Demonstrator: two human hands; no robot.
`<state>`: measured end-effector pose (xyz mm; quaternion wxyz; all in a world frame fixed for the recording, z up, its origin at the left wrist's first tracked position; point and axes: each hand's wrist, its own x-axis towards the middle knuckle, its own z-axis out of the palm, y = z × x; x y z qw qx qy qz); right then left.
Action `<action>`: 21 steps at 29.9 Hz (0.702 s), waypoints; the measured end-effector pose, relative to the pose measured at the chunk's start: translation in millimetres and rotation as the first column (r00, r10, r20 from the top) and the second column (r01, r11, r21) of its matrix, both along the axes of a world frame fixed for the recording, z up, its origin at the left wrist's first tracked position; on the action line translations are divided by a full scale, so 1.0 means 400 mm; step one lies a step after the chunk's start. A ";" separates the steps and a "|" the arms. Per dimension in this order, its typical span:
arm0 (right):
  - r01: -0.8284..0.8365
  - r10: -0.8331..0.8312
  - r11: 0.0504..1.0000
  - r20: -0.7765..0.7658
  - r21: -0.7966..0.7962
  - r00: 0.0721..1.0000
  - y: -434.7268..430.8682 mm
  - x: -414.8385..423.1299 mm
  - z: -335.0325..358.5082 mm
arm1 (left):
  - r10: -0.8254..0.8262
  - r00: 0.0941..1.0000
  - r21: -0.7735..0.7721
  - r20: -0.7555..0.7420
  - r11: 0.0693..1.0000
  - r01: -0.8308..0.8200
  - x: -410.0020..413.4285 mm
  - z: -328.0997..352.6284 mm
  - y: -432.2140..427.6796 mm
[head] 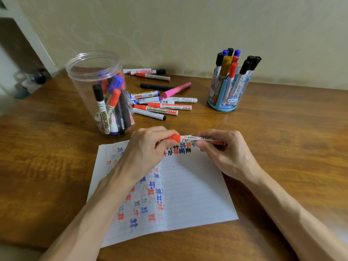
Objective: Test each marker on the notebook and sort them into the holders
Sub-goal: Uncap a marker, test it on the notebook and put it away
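Marker (188,138): held level just over notebook (188,185) top edge. Gripped its red cap (174,138) w/ L hand (145,147); pinched barrel w/ R hand (226,151). Saw jar (84,81) back L, blue holder (222,107) back R, both w/ markers; loose pile (162,106) btwn them.

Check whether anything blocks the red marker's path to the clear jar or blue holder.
Nothing visible does. The left hand and right hand hold the red marker; bare table runs to the clear jar, back left, and the blue holder, back right. Loose markers lie between those two.
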<state>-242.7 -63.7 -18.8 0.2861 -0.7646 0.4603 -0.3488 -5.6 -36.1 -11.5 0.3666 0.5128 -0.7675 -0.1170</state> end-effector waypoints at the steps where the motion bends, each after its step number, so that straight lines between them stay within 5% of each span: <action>1: 0.006 -0.006 1.000 0.004 0.000 1.000 0.002 0.003 -0.003 | 0.006 1.000 -0.009 0.008 1.000 -0.006 0.001 -0.001 0.000; 11: 0.019 -0.019 1.000 0.016 -0.005 1.000 -0.005 0.007 -0.014 | 0.022 0.999 0.021 -0.028 1.000 -0.022 -0.003 -0.011 -0.010; 21: -0.081 0.083 0.997 0.169 -0.021 0.982 0.006 0.027 0.006 | 0.001 0.886 0.104 -0.463 0.993 0.054 -0.010 0.046 0.011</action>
